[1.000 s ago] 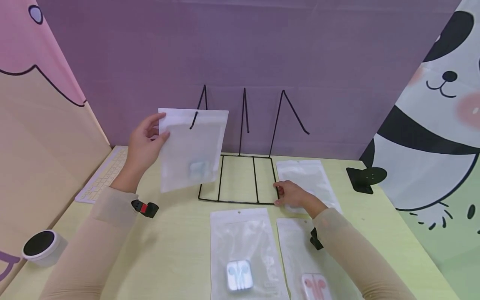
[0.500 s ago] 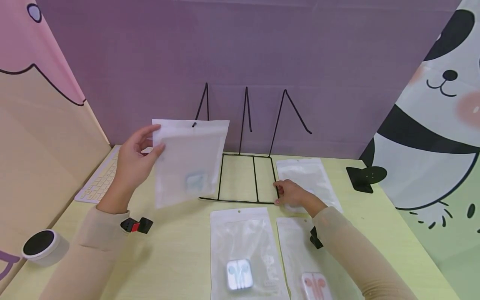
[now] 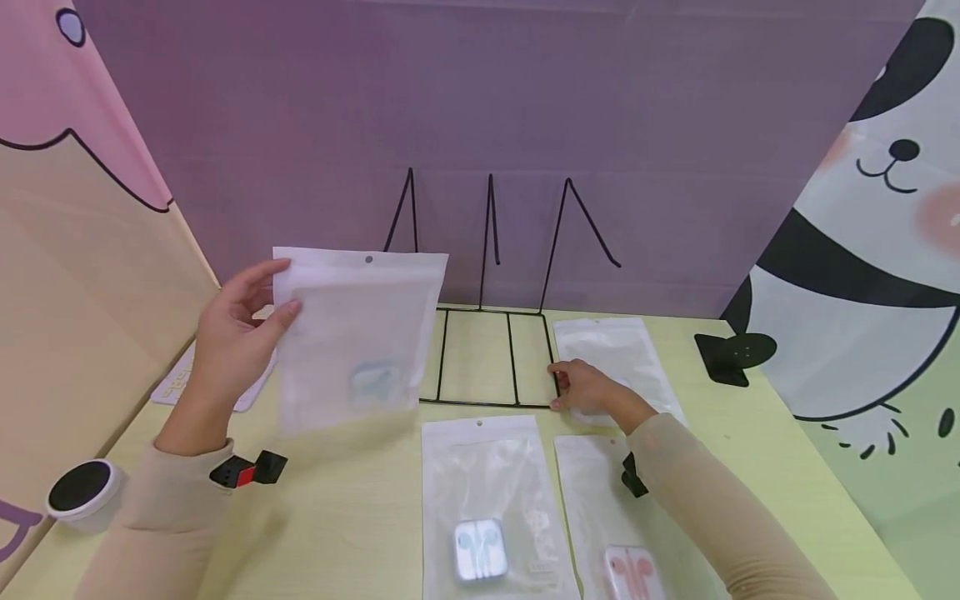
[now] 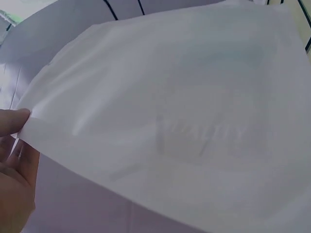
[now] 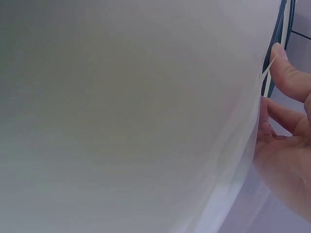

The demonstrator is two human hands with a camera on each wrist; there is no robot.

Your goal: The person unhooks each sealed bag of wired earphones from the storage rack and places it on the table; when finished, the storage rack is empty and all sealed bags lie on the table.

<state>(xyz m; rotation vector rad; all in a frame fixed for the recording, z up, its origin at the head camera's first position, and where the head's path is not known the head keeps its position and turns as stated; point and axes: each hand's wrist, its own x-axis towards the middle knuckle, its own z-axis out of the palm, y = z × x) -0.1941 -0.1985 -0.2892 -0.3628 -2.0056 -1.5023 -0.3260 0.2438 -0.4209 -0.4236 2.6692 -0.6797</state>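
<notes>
My left hand (image 3: pixel 236 333) pinches the upper left edge of a white zip bag (image 3: pixel 352 333), holding it up in the air. A pale boxed item shows faintly through its lower part, and a hang hole sits in its top strip. In the left wrist view the thumb (image 4: pixel 14 121) presses on the edge of this bag. The bag covers the lower left part of a black wire display rack (image 3: pixel 480 405) with upright hooks. At the rack's right front corner, my right hand (image 3: pixel 588 387) grips the base wire, with a flat white bag (image 3: pixel 611 346) beneath and behind it.
Two more bags lie in front: one holding white boxed earphones (image 3: pixel 480 550), the other pink boxed earphones (image 3: pixel 633 571). A keyboard (image 3: pixel 176 379) and a white round container (image 3: pixel 84 492) stand left. A black stand (image 3: pixel 731 358) is at right.
The left hand has drawn the bag down and left, and the bag's hole has come off the rack's left hook. The right hand has stayed at the rack's corner.
</notes>
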